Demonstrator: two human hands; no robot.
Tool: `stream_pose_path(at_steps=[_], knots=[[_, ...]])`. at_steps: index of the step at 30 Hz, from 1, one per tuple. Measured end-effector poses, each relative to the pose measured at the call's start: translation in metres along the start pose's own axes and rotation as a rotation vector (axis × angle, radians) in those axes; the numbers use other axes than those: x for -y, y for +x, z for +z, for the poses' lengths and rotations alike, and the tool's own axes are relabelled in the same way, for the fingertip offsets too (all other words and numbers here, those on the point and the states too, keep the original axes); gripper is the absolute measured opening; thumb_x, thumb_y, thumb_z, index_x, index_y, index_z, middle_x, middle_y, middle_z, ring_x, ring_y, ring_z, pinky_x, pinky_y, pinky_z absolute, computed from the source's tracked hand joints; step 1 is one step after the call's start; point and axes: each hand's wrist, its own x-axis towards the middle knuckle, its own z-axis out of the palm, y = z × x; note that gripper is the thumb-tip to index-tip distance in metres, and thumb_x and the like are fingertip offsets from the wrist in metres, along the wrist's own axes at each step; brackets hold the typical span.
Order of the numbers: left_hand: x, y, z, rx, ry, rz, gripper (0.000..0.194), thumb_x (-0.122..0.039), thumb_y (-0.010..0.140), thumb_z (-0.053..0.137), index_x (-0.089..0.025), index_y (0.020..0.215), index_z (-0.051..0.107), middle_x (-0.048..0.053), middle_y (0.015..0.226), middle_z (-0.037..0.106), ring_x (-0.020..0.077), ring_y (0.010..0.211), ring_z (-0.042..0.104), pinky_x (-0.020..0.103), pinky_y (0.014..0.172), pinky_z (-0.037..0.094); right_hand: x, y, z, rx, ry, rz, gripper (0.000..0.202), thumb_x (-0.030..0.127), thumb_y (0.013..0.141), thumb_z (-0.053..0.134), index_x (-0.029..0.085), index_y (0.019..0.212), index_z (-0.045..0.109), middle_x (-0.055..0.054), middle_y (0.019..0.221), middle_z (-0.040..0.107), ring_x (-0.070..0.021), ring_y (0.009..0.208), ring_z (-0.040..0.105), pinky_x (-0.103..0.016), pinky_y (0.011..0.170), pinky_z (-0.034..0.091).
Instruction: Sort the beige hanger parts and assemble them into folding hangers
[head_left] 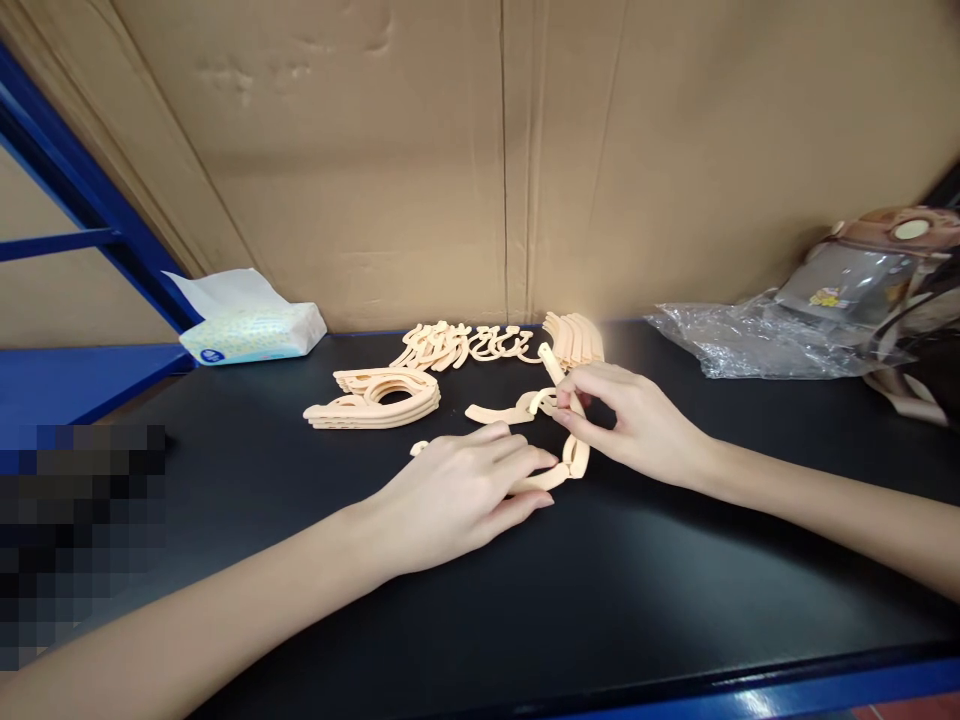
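Note:
My left hand (469, 490) is closed on the lower arm of a cream plastic folding hanger (576, 455), thumb below and fingers above. Pinched between the thumb and forefinger of my right hand (626, 410) is a small curved cream hook (543, 399), at the hanger's middle. The hanger's other arm points up and away, past my right fingertips. Just behind my left hand lies a loose curved hanger arm (495, 413). A small cream end shows left of my left knuckles; the rest of that piece is hidden.
Stacked hangers (375, 410) lie left of centre on the black table (675, 600). Behind are loose curved pieces (435, 345), hooks (499, 343) and stacked arms (574, 338). A tissue pack (255, 330) sits back left; a plastic bag (750, 340) and clear bottle (847, 280) are back right.

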Motion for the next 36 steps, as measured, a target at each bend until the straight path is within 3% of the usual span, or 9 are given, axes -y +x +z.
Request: stream_pose_path(at_steps=[3, 5, 11, 16, 20, 27, 32, 36], knots=[[0.004, 0.001, -0.002, -0.002, 0.043, 0.115, 0.024, -0.026, 0.097, 0.04, -0.016, 0.102, 0.061, 0.005, 0.091, 0.063, 0.0172, 0.087, 0.055, 0.028, 0.078, 0.042, -0.004, 0.002, -0.006, 0.132, -0.06, -0.007, 0.002, 0.02, 0.088, 0.046, 0.021, 0.089, 0.048, 0.0, 0.077, 0.056, -0.0144, 0.07, 0.053, -0.026, 0.064, 0.04], [0.007, 0.001, -0.003, -0.005, 0.054, 0.145, 0.023, -0.024, 0.097, 0.041, -0.016, 0.101, 0.062, 0.005, 0.093, 0.062, 0.0169, 0.087, 0.054, 0.029, 0.082, 0.042, -0.006, 0.003, -0.01, 0.187, -0.077, -0.007, 0.008, 0.021, 0.088, 0.046, 0.021, 0.096, 0.046, -0.001, 0.081, 0.058, -0.015, 0.07, 0.055, -0.027, 0.064, 0.042], [0.01, 0.001, -0.005, -0.018, 0.069, 0.147, 0.022, -0.025, 0.096, 0.044, -0.018, 0.102, 0.063, 0.005, 0.091, 0.059, 0.0155, 0.081, 0.053, 0.028, 0.074, 0.042, -0.01, 0.008, -0.027, 0.332, -0.035, -0.01, 0.031, 0.025, 0.086, 0.053, 0.024, 0.116, 0.047, 0.0, 0.087, 0.065, -0.0171, 0.081, 0.06, -0.029, 0.072, 0.045], [0.008, 0.001, -0.003, -0.039, 0.131, 0.179, 0.025, -0.023, 0.096, 0.043, -0.018, 0.113, 0.06, 0.005, 0.092, 0.059, 0.0161, 0.081, 0.054, 0.028, 0.073, 0.044, -0.012, 0.008, -0.031, 0.405, -0.028, -0.006, 0.024, 0.028, 0.088, 0.053, 0.025, 0.112, 0.054, 0.0, 0.089, 0.066, -0.0165, 0.082, 0.06, -0.028, 0.07, 0.043], [0.008, 0.001, 0.0, -0.027, 0.092, 0.157, 0.025, -0.018, 0.095, 0.041, -0.016, 0.112, 0.059, 0.006, 0.098, 0.061, 0.0177, 0.09, 0.056, 0.03, 0.081, 0.045, -0.011, 0.007, -0.028, 0.454, -0.014, -0.078, 0.02, 0.025, 0.092, 0.049, 0.025, 0.109, 0.06, -0.001, 0.096, 0.063, -0.0155, 0.085, 0.058, -0.028, 0.073, 0.042], [0.01, 0.002, 0.003, -0.034, -0.069, 0.091, 0.024, -0.022, 0.096, 0.042, -0.02, 0.11, 0.061, 0.004, 0.102, 0.062, 0.0152, 0.091, 0.057, 0.028, 0.082, 0.046, -0.017, 0.006, -0.025, 0.49, -0.079, -0.098, 0.029, 0.013, 0.087, 0.046, 0.023, 0.11, 0.062, -0.003, 0.094, 0.06, -0.0162, 0.082, 0.057, -0.029, 0.071, 0.044], [0.016, 0.005, 0.0, -0.158, 0.051, -0.052, 0.027, -0.022, 0.096, 0.042, -0.019, 0.117, 0.059, 0.006, 0.108, 0.061, 0.0176, 0.094, 0.055, 0.031, 0.082, 0.046, -0.016, 0.005, -0.029, 0.453, -0.23, -0.169, 0.031, 0.01, 0.086, 0.046, 0.021, 0.11, 0.061, -0.005, 0.094, 0.06, -0.019, 0.086, 0.058, -0.032, 0.076, 0.044], [0.027, 0.008, 0.003, -0.133, 0.211, -0.136, 0.025, -0.023, 0.096, 0.042, -0.015, 0.111, 0.06, 0.007, 0.107, 0.061, 0.0208, 0.095, 0.054, 0.036, 0.082, 0.044, -0.002, 0.004, -0.032, 0.36, -0.292, -0.196, 0.021, 0.016, 0.091, 0.045, 0.019, 0.099, 0.065, -0.004, 0.087, 0.061, -0.0182, 0.08, 0.058, -0.031, 0.072, 0.043]])
